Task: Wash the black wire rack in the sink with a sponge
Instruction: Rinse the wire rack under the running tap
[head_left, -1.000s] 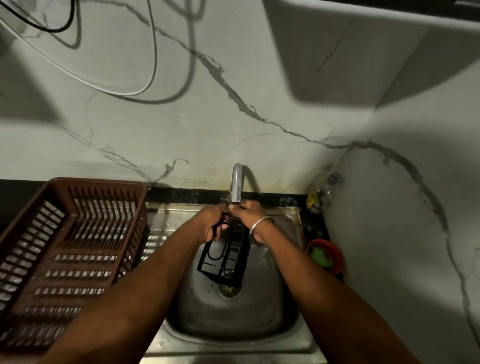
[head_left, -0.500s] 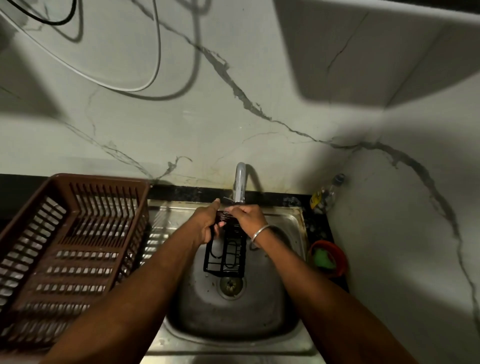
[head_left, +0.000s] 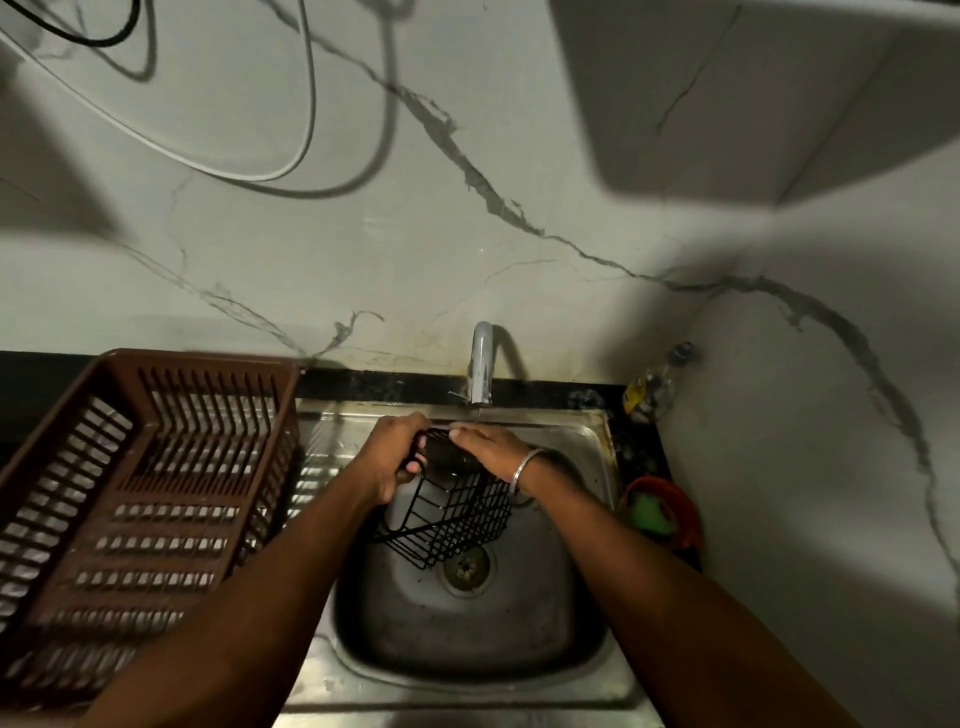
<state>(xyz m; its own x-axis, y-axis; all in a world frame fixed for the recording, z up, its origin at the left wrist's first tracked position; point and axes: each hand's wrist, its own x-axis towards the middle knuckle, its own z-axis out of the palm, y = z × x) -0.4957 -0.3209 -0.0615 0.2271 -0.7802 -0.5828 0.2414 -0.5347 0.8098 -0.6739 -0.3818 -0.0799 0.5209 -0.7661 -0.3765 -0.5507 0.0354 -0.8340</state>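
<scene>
Steel sink holding black wire rack, left hand grip curled round rim, right hand fingers flat on it

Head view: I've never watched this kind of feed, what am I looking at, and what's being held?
No machine here: the camera sits on a person's head, looking down at their bare arms over a steel sink. The left hand grips the top edge of the black wire rack, fingers curled round the wire. The right hand lies over a dark thing on the rack, probably the sponge; too dim to tell. The tap is above, a brown dish basket to the left.
</scene>
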